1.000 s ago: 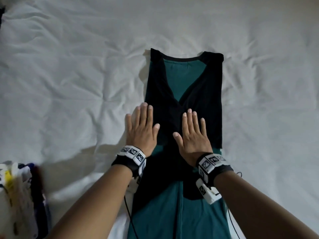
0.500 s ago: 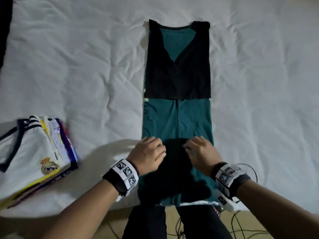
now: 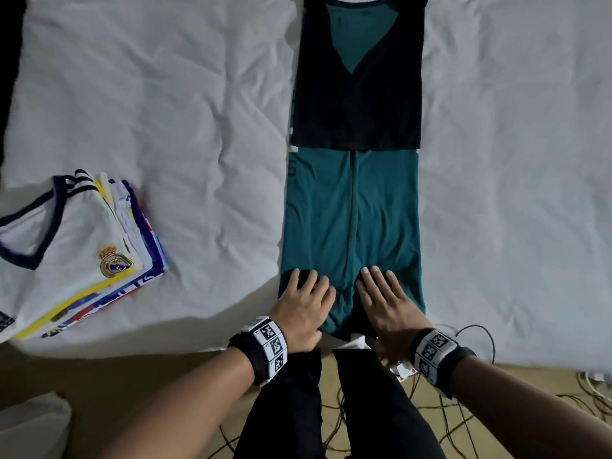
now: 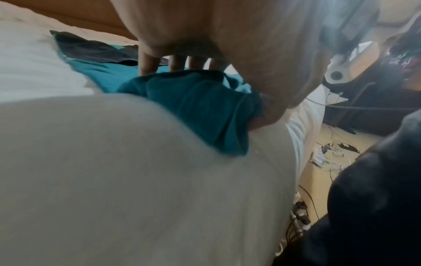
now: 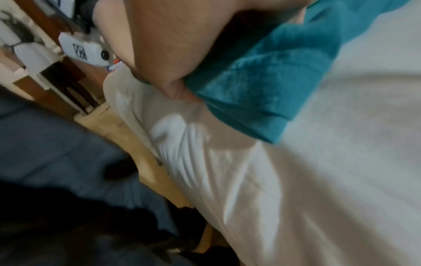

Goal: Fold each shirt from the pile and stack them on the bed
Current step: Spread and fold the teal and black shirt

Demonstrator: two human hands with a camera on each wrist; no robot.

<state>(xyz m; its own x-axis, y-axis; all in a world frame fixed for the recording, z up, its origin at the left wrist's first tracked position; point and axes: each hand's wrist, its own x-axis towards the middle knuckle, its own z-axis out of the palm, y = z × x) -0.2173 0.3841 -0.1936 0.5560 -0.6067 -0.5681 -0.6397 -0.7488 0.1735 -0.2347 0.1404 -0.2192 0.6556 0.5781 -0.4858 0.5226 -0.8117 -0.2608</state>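
A teal shirt (image 3: 351, 210) with black sleeves folded inward lies lengthwise on the white bed (image 3: 198, 111), collar at the far end. My left hand (image 3: 304, 299) and right hand (image 3: 384, 299) sit side by side on its near hem at the bed's edge. In the left wrist view the fingers (image 4: 145, 66) lie on top of the bunched teal hem (image 4: 200, 111) with the thumb beneath it. In the right wrist view the thumb (image 5: 173, 90) is tucked under the teal hem (image 5: 262, 90), which is lifted off the sheet.
A stack of folded shirts (image 3: 82, 253), a white crested jersey on top, lies on the bed to the left. My legs in dark trousers (image 3: 364, 409) stand at the bed's near edge. Cables (image 3: 477, 332) trail over the floor at the right.
Both hands slid from the shirt's middle down to its near hem and took hold of it. The view shifted toward the bed's edge, bringing the folded stack into sight.
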